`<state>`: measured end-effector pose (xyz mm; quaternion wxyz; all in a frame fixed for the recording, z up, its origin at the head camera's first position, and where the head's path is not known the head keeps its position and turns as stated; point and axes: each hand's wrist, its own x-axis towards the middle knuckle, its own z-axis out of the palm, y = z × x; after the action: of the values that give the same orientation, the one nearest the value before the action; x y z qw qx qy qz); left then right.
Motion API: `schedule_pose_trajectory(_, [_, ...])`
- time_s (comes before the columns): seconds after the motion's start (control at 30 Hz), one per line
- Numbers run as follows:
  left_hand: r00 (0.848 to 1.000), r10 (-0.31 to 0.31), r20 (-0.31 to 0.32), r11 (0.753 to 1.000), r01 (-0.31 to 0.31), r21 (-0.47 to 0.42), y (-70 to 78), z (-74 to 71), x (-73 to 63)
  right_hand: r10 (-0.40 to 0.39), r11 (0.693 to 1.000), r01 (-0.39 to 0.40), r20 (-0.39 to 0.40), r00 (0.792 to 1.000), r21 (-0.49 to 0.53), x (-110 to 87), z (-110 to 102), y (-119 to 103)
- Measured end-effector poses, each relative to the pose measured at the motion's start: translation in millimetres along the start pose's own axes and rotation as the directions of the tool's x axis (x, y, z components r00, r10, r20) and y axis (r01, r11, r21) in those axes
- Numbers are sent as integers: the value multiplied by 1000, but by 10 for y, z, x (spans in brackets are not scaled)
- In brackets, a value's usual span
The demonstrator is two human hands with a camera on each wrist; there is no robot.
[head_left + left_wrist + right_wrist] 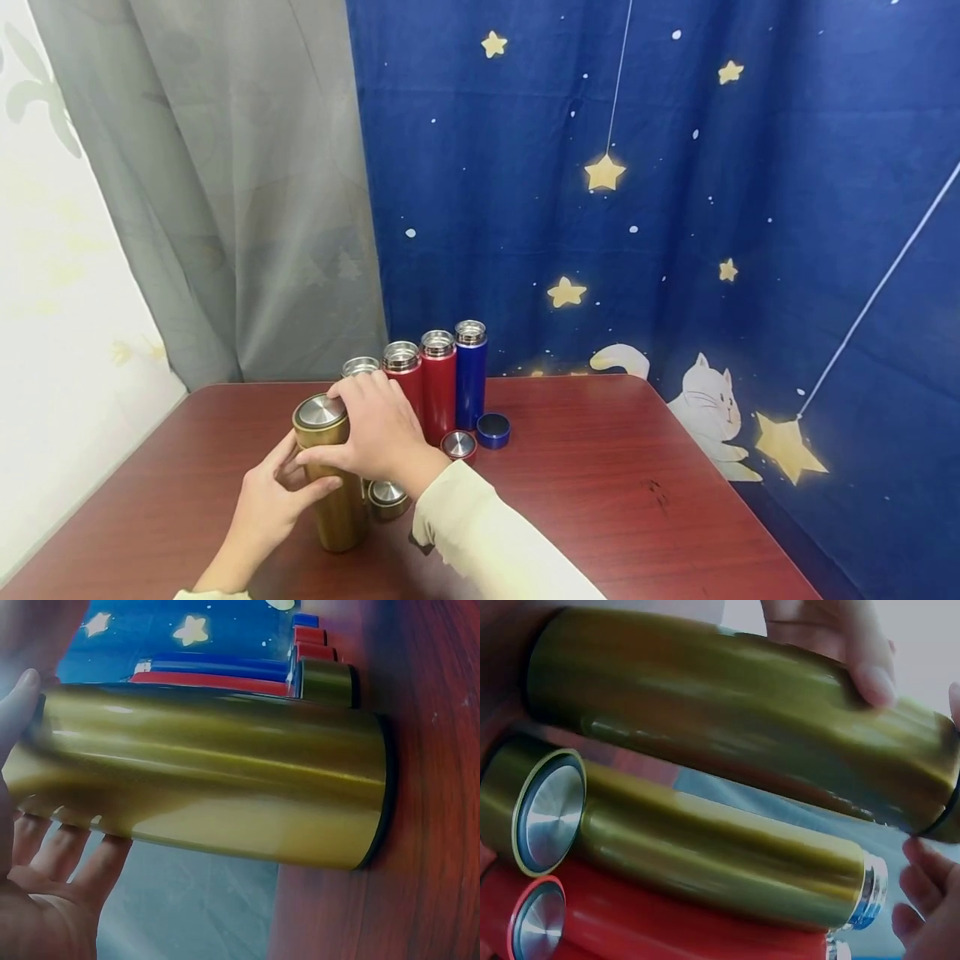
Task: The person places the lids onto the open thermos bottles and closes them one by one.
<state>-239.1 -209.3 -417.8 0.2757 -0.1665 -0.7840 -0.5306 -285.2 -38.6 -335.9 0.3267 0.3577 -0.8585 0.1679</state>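
A gold thermos flask (341, 521) stands upright at the table's near left, with its gold lid (321, 412) on top. My left hand (266, 504) grips the flask's upper body, thumb in front and fingers behind. My right hand (378, 425) holds the lid from above, its fingertips round the rim in the right wrist view. Behind my right hand is a second gold flask (727, 855) with an uncovered steel mouth. A loose gold lid (388, 497) lies beside the held flask.
Two red flasks (439, 387) and a blue flask (471, 375) stand uncovered in a row toward the back edge. In front of them lie a red lid (459, 445) and a blue lid (493, 430). A starry blue curtain (525, 208) hangs behind the table (585, 500).
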Motion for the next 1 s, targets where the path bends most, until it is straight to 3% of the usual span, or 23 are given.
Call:
schedule_pose_trajectory(0.07, [1000, 15, 27, 999, -14, -46, -16, -3, 9, -4, 994, -2, 49, 999, 113, -5, -9, 43])
schedule_pose_trajectory(0.13, [998, 33, 58, 995, -27, -91, -40, -11, 22, -24, 965, -5, 109, 994, 262, -12, -20, 90])
schedule_pose_trajectory(0.2, [995, 51, 91, 991, -39, -130, -67, -27, 39, -54, 906, -26, 175, 983, 422, -21, -28, 137])
schedule_pose_trajectory(0.37, [986, 62, 158, 974, -25, -225, -114, -72, 74, -129, 697, -118, 286, 949, 707, -23, -26, 220])
schedule_pose_trajectory(0.47, [984, 59, 167, 965, -14, -262, -116, -88, 80, -136, 635, -163, 317, 939, 755, -14, -24, 244])
schedule_pose_trajectory(0.53, [984, 55, 167, 959, -6, -284, -107, -91, 81, -122, 641, -176, 326, 938, 747, -11, -30, 251])
schedule_pose_trajectory(0.67, [986, 53, 159, 959, -5, -285, -83, -81, 75, -92, 714, -154, 308, 947, 683, -9, -49, 249])
schedule_pose_trajectory(0.87, [994, 33, 107, 979, -11, -201, -48, -44, 47, -47, 811, -105, 243, 969, 576, -27, -44, 221])
schedule_pose_trajectory(1.0, [998, 17, 61, 990, -8, -144, -23, -18, 31, -40, 860, -61, 186, 982, 507, -25, -33, 189])
